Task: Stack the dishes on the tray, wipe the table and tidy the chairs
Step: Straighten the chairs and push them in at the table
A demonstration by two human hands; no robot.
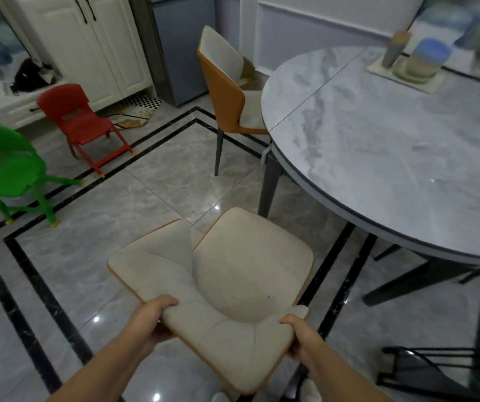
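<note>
Seen from above, a person's two bare hands grip the padded top edge of a cream chair (pixel 233 274) that stands on the tiled floor (pixel 151 181) just beside the round marble table (pixel 392 158), its seat facing the table's edge but not yet under it. The left hand (pixel 149 320) curls its fingers over the left corner of the backrest, thumb on top and fingers hidden beneath; the right hand (pixel 299 335) is clamped in the same way on the right corner. A second chair (pixel 230 91), orange-backed, sits tucked at the far side of the table, while a red child's chair (pixel 79 120) and a green child's chair (pixel 12 169) stand well apart on the floor to the left. On the table's far edge a tray (pixel 406 76) carries a jar and a blurred bottle; no dishes show on the tabletop. By the look of things the chair-tidying step is in hand. The chair is likely moderately heavy and stiff in its frame, with soft padding that gives under the fingers, so the backrest corners seem the sound place to hold. Its legs may slide easily on the glossy tiles, and they could knock the table leg (pixel 269 187) close by.
</note>
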